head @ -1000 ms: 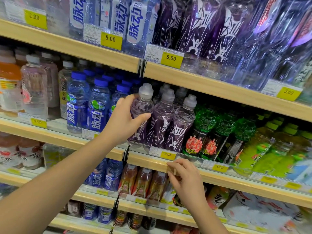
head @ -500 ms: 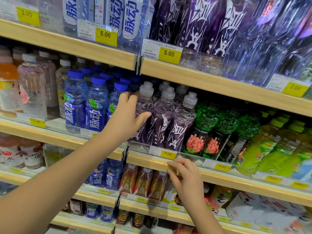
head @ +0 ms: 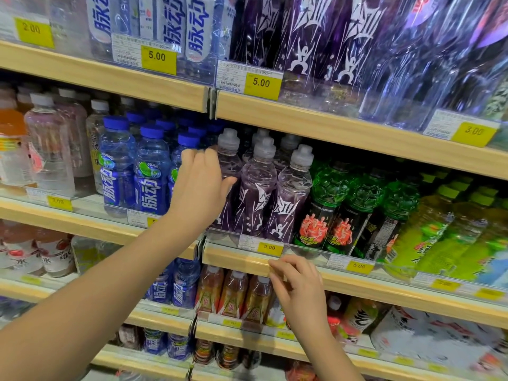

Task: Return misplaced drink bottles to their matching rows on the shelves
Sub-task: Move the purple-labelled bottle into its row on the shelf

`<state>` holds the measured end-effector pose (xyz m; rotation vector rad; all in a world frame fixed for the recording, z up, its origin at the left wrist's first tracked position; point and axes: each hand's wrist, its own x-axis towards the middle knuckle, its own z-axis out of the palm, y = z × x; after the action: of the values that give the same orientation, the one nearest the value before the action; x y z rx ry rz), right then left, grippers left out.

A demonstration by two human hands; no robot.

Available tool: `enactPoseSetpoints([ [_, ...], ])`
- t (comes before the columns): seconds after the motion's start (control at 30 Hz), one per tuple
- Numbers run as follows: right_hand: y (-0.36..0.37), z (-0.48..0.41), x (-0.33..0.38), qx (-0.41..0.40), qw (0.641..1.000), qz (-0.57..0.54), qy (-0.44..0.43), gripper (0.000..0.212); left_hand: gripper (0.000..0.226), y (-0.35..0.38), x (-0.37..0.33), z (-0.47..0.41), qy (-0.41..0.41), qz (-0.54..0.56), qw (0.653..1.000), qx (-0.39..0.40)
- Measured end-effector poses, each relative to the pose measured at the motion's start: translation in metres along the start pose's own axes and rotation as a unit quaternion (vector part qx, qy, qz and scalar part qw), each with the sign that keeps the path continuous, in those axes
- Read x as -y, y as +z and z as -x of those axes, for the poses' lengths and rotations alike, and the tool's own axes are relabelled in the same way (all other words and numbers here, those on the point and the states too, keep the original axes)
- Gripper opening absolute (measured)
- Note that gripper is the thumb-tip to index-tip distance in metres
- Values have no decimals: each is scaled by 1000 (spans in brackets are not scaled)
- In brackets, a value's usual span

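On the middle shelf (head: 357, 281), a row of purple drink bottles with grey caps stands between blue-capped bottles (head: 152, 171) and green bottles (head: 338, 204). My left hand (head: 200, 193) holds the leftmost purple bottle (head: 229, 163), which stands at the row's front. Its fingers wrap round the bottle's left side and the thumb lies across its front. Two more purple bottles (head: 261, 188) stand right beside it. My right hand (head: 299, 287) rests with loosely curled fingers against the shelf's wooden front edge, below a yellow 5.00 tag (head: 270, 248), and holds nothing.
The upper shelf (head: 302, 119) hangs close over the bottle caps and carries tall purple and blue bottles. A clear plastic rail with price tags (head: 359, 266) runs along the middle shelf's front. Yellow-green bottles (head: 439, 229) fill the right, and brown bottles (head: 233, 295) stand on the shelf below.
My left hand stays wrapped on the leftmost purple bottle and my right hand stays on the shelf edge. Only the view has shifted slightly.
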<state>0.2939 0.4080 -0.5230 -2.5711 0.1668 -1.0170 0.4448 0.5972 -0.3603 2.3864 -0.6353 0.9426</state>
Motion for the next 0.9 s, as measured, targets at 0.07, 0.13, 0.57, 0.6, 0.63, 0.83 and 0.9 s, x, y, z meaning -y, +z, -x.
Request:
enactPoseSetpoints([
  [0.07,1,0,0,2,1000,-1,-3,22,45,0,-1,-1,3,-27,1000,0],
  [0.13,1,1,-1,-3,1000,-2,-7,22,45,-1,-1,-2,-3,-39,999,6],
  [0.57,-1,-1,0,5,1000,-17,-1,20,52,-4,4,9,7,-42,998,55],
  [0.6,-2,-2,0,9,1000,-18,-3,20,55,-4,4,12,12,-53,996,68],
  [0.63,-4,-3,0,15,1000,-21,-2,20,60,-4,3,16,15,-61,995,81],
  [0.83,-27,-8,2,109,992,-67,14,27,91,-12,-6,46,-18,-10,992,122],
  [0.9,-39,-7,3,129,990,-64,13,31,88,-15,-11,63,5,-1,992,129],
])
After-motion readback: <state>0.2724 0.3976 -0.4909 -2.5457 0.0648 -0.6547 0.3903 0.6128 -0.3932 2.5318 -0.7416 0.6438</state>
